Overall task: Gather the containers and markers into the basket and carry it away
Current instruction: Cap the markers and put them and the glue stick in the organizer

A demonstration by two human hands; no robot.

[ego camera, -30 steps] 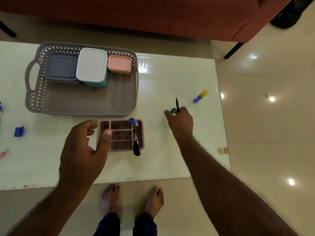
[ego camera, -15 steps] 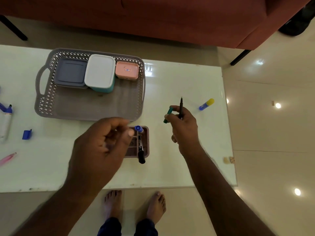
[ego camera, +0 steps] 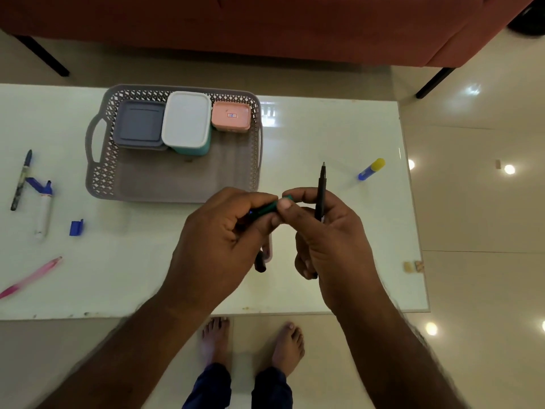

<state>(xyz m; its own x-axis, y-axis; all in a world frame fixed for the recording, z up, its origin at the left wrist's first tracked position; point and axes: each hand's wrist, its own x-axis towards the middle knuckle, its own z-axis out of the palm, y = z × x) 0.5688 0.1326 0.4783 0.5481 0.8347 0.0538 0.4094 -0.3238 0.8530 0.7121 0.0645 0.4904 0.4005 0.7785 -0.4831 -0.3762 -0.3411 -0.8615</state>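
Both hands meet above the near middle of the glossy white desk (ego camera: 324,137), whose smooth top mirrors ceiling lights. The left hand (ego camera: 218,240) has its fingers curled, its grip pinching one end of a slim green marker (ego camera: 267,207) between thumb and fingertips; the right hand (ego camera: 327,231) pinches the other end of that marker with thumb and forefinger while its curled fingers also hold a thin black pen (ego camera: 321,191) upright, tip up. Under the hands, mostly hidden, a corner of a pink plastic organiser (ego camera: 269,249) shows, with the dark end of a black marker (ego camera: 260,262) jutting over its rim. Farther back sits the grey plastic basket (ego camera: 98,172), rectangular with rounded corners, cut-out handles and lattice-pierced walls. Along its far wall stand three lidded containers in a row: a flat slate-grey square one (ego camera: 140,124), a taller teal one with a smooth white lid (ego camera: 186,119), and a small pink one (ego camera: 231,116) bearing a label. To the right lies a blue glue stick with a yellow cap (ego camera: 371,169). At the left edge lie a dark pen (ego camera: 21,180), a white marker with a blue tip (ego camera: 44,211), a loose blue cap (ego camera: 76,227) and a translucent pink pen (ego camera: 31,277).
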